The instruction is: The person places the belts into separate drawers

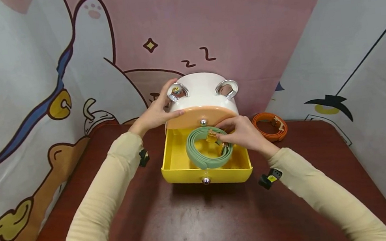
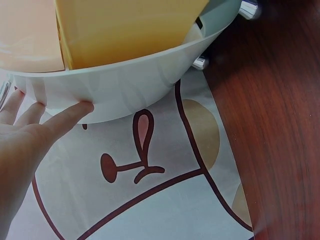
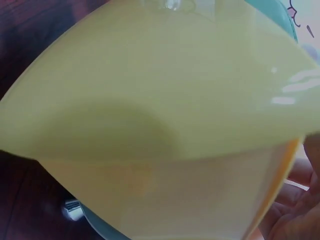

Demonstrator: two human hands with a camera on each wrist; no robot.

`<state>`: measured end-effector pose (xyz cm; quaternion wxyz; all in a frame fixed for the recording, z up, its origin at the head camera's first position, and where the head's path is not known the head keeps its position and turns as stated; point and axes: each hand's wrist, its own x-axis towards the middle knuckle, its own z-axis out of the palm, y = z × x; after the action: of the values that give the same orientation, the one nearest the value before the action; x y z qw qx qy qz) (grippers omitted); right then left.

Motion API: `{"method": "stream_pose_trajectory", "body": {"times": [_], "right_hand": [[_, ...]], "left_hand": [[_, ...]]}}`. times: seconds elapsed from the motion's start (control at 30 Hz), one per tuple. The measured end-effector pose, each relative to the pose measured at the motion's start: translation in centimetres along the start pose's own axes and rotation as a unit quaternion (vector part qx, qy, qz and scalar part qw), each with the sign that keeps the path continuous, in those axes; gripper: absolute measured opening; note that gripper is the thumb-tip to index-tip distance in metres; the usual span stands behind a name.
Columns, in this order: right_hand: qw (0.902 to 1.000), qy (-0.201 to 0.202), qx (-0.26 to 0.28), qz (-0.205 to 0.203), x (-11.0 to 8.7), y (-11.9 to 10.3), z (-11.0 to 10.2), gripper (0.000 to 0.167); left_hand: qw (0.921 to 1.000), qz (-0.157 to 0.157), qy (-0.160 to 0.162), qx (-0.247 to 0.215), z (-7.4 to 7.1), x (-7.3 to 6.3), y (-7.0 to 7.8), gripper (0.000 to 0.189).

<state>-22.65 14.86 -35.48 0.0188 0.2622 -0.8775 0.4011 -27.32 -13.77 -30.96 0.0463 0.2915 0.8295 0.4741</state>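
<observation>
We see a sage-green belt (image 1: pixel 192 152) with a gold buckle (image 1: pixel 211 136), a yellow drawer (image 1: pixel 185 176), a white cabinet (image 1: pixel 203 87) with a peach front (image 1: pixel 192 116), an orange belt (image 1: pixel 274 136) near the reddish-brown tabletop (image 1: pixel 191 228)'s far edge, and cartoon-patterned pink-and-white cloth (image 1: pixel 238 20).

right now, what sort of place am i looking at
Perhaps a small staged corner for filming tabletop work, though that is a guess: a dark reddish table with a cartoon-printed backdrop behind it, and on it a white box with its yellow drawer open.
</observation>
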Motion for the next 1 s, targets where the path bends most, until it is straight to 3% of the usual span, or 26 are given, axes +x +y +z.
{"method": "stream_pose_trajectory", "body": {"times": [0.43,1.0], "right_hand": [[0.9997,0.013,-0.007,0.02,0.2,0.4,1.2,0.021],[0.9985,0.002,-0.055,0.004,0.7,0.4,3.1,0.017]], "left_hand": [[1.0,0.006,0.001,-0.004,0.1,0.1,0.0,0.093],[0.9999,0.012,0.003,-0.001,0.0,0.2,-0.4,0.093]]}}
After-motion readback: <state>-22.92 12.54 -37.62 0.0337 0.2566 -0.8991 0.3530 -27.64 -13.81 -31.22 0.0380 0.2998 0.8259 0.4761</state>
